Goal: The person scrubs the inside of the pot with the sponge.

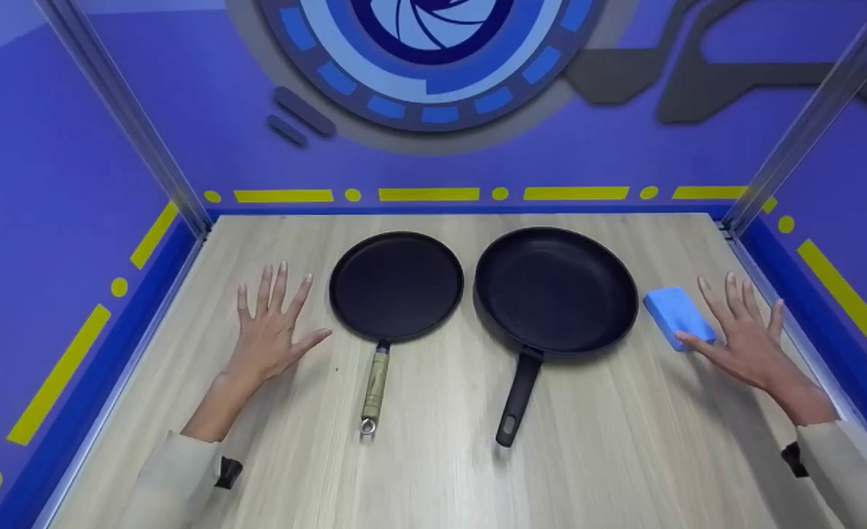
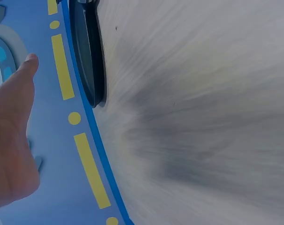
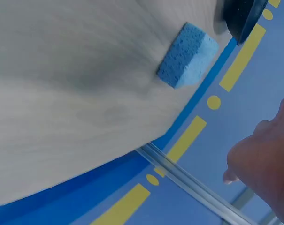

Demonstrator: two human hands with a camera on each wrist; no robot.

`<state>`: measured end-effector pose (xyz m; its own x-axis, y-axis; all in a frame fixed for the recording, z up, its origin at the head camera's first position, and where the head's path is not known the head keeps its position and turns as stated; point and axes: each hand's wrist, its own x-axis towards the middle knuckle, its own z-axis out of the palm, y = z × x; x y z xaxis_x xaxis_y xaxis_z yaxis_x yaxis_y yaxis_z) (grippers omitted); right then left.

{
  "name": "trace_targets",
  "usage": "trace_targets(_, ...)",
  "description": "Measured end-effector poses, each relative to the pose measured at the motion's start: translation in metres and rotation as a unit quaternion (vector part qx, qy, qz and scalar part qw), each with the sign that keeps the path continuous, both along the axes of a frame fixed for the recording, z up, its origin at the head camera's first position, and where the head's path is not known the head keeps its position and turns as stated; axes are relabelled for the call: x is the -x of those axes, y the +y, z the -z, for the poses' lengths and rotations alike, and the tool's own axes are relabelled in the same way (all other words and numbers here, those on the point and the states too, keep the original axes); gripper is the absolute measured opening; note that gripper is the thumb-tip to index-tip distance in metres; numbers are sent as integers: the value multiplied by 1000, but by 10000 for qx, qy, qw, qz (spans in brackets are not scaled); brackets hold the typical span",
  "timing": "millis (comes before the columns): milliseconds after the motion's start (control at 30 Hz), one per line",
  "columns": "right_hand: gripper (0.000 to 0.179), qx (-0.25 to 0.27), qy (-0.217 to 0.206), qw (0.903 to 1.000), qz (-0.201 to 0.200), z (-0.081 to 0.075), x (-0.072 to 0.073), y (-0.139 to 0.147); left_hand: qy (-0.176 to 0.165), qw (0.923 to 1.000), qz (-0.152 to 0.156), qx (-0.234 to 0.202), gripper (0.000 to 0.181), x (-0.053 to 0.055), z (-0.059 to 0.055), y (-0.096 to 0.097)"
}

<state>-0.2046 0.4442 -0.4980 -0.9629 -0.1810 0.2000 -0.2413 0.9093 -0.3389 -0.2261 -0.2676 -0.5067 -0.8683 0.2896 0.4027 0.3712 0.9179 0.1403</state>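
Fingers spread, my left hand [image 1: 268,338] is held over the table to the left of a flat black griddle pan [image 1: 397,286] with a greenish handle [image 1: 376,386]. To its right lies a deeper black frying pan [image 1: 555,290], its black handle [image 1: 519,397] pointing toward me. My right hand [image 1: 746,342], fingers also spread, is at the far right; its thumb overlaps a blue sponge [image 1: 674,316] in the head view. In the right wrist view the sponge [image 3: 188,56] lies on the table apart from the hand [image 3: 266,159]. Both hands are empty.
The light wood table [image 1: 433,455] is enclosed by blue-purple walls with yellow markings at the back [image 1: 184,132] and both sides. Metal posts [image 1: 808,110] rise at the two back corners.
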Motion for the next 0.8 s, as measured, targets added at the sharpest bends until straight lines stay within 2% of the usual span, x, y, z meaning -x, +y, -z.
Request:
trace_targets(167, 96, 263, -193, 9994, 89, 16, 6, -6, -614, 9959, -27, -663, 90, -12, 5, 7)
trace_targets(367, 88, 632, -594, 9960, 223, 39, 4, -10, -1436, 9757, 271, -1635, 90, -34, 15, 30)
trace_targets(500, 71, 680, -579, 9958, 192, 44, 3, -11, -1874, 9648, 415, -1797, 89, -46, 21, 44)
trace_targets(667, 63, 528, -548, 9964, 361, 42, 4, -16, -2546, 9449, 486, -2000, 83, -51, 22, 51)
trace_targets(800, 53, 580, -199, 9964, 577, 44, 11, -28, -2981, 9294, 475, -2123, 78, -56, 19, 48)
